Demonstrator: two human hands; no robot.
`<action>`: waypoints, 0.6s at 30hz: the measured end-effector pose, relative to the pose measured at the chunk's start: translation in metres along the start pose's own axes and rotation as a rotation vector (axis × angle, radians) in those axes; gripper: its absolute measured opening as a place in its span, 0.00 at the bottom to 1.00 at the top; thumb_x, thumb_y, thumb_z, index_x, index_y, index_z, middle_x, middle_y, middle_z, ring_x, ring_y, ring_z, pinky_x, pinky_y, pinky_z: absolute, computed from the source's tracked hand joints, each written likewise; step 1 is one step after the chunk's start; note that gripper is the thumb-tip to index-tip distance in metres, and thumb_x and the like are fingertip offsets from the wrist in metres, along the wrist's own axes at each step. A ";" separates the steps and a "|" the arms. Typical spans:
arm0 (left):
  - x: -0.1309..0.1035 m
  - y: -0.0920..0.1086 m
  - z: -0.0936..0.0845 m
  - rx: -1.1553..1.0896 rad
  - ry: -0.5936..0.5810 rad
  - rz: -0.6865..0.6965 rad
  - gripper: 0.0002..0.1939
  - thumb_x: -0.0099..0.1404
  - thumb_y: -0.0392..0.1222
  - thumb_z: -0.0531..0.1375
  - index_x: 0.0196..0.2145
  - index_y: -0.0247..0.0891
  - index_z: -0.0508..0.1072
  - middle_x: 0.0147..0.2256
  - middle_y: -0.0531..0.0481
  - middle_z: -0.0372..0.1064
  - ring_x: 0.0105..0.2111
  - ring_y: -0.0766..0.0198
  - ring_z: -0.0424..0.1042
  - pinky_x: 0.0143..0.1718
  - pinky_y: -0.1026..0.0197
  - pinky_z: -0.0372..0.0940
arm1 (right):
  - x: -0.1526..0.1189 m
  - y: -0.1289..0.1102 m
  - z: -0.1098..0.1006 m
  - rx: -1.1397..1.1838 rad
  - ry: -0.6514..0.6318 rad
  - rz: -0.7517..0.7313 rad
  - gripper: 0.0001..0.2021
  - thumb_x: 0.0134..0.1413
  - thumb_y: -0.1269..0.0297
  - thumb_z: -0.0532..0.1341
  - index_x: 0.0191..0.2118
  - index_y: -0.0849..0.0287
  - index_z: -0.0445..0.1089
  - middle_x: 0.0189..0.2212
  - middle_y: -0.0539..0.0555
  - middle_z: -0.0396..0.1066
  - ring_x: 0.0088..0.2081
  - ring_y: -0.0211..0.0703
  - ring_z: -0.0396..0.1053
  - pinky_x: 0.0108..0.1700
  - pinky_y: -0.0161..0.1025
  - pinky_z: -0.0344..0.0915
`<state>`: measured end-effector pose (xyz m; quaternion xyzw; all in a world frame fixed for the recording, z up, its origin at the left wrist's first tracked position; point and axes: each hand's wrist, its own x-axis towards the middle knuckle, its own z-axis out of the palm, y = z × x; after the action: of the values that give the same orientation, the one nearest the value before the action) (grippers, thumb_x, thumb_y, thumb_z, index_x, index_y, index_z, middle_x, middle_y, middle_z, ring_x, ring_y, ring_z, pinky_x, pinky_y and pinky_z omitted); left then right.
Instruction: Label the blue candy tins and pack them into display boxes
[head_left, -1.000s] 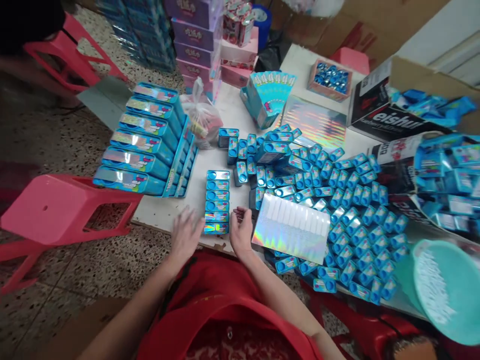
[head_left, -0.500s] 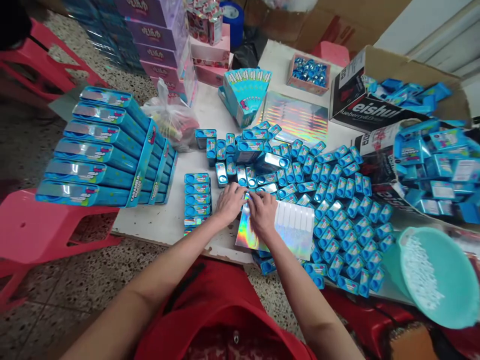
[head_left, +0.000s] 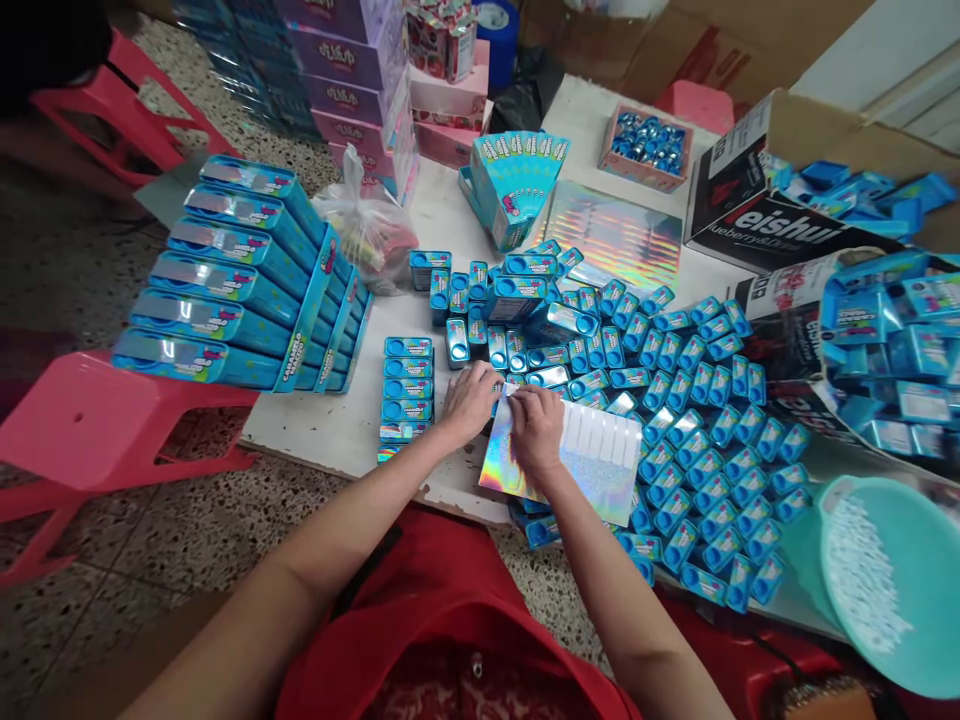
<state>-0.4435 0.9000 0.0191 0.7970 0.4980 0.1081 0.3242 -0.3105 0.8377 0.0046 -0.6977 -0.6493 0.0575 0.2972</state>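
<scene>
A shiny holographic sticker sheet (head_left: 600,480) with a row of white strips lies tilted over small blue tins (head_left: 712,465). My right hand (head_left: 537,425) is closed at its upper left part, fingers bent and pinching there. Beside it, my left hand (head_left: 472,402) is curled, with its fingertips close to the sheet's corner. A bit of blue shows between the two hands, but what the left fingers hold is hidden. Left of that hand stands a column of blue tins (head_left: 408,388); the nearest ones show a rainbow shine.
Large fan-shaped blue packs (head_left: 247,285) stand at left, another fan pack (head_left: 517,185) at the back. Open cartons (head_left: 795,225) of blue tins are at right, near a turquoise bowl (head_left: 922,560) with white pieces. More holographic sheets (head_left: 611,240) lie behind. A pink stool (head_left: 75,420) is left.
The view has shifted, so most things appear farther right. My hands stay together at the sheet's corner, and the right fingers look more curled than before.
</scene>
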 end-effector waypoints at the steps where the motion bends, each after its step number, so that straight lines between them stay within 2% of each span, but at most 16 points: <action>1: 0.000 0.001 0.001 0.006 -0.002 -0.010 0.09 0.66 0.38 0.55 0.45 0.41 0.69 0.49 0.47 0.63 0.49 0.56 0.63 0.47 0.54 0.59 | 0.001 -0.002 -0.005 0.023 0.011 -0.005 0.09 0.61 0.63 0.54 0.32 0.56 0.67 0.36 0.55 0.71 0.39 0.46 0.64 0.43 0.44 0.57; 4: 0.003 0.002 0.000 0.010 -0.015 -0.021 0.09 0.65 0.37 0.56 0.43 0.42 0.70 0.48 0.47 0.64 0.49 0.55 0.64 0.46 0.53 0.59 | 0.002 -0.016 -0.031 0.107 0.067 0.010 0.08 0.61 0.63 0.53 0.32 0.56 0.65 0.32 0.54 0.68 0.37 0.44 0.64 0.41 0.42 0.59; 7: 0.002 0.004 -0.009 -0.042 -0.011 -0.030 0.08 0.65 0.36 0.55 0.42 0.42 0.72 0.46 0.47 0.66 0.48 0.55 0.65 0.47 0.52 0.59 | 0.003 -0.034 -0.063 0.187 0.079 0.101 0.07 0.61 0.64 0.52 0.32 0.56 0.63 0.29 0.51 0.66 0.33 0.42 0.64 0.38 0.40 0.60; 10: -0.011 0.010 -0.028 -0.257 0.129 -0.050 0.12 0.69 0.40 0.51 0.45 0.40 0.71 0.45 0.46 0.69 0.47 0.57 0.66 0.49 0.54 0.59 | 0.003 -0.049 -0.081 0.230 0.052 0.154 0.07 0.60 0.63 0.53 0.31 0.56 0.62 0.28 0.50 0.65 0.31 0.40 0.64 0.36 0.39 0.61; 12: -0.024 0.016 -0.038 -0.432 0.181 0.063 0.18 0.70 0.47 0.49 0.53 0.40 0.66 0.49 0.44 0.67 0.50 0.58 0.65 0.52 0.55 0.59 | 0.004 -0.054 -0.081 0.243 0.039 0.158 0.07 0.60 0.63 0.53 0.31 0.56 0.62 0.28 0.50 0.65 0.31 0.40 0.64 0.35 0.39 0.61; 13: -0.031 0.018 -0.041 -0.481 0.155 0.156 0.22 0.69 0.52 0.50 0.56 0.40 0.64 0.52 0.44 0.66 0.52 0.57 0.63 0.54 0.54 0.57 | 0.004 -0.055 -0.079 0.247 0.033 0.160 0.07 0.60 0.63 0.53 0.31 0.56 0.62 0.28 0.50 0.65 0.31 0.40 0.64 0.35 0.39 0.61; 15: -0.039 0.019 -0.038 -0.475 0.026 0.287 0.28 0.67 0.58 0.49 0.59 0.42 0.61 0.56 0.43 0.62 0.58 0.54 0.57 0.58 0.50 0.53 | 0.004 -0.055 -0.073 0.239 0.035 0.163 0.07 0.60 0.63 0.52 0.31 0.56 0.61 0.28 0.49 0.64 0.30 0.40 0.63 0.35 0.38 0.61; 18: -0.041 0.011 -0.024 -0.386 -0.167 0.221 0.33 0.67 0.62 0.44 0.63 0.43 0.53 0.62 0.41 0.55 0.63 0.50 0.48 0.60 0.40 0.47 | 0.006 -0.053 -0.071 0.170 0.072 0.144 0.07 0.61 0.63 0.52 0.32 0.56 0.61 0.28 0.50 0.64 0.31 0.41 0.64 0.35 0.39 0.61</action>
<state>-0.4670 0.8714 0.0508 0.7759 0.3494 0.1700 0.4970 -0.3232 0.8181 0.0902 -0.7166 -0.5790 0.1082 0.3734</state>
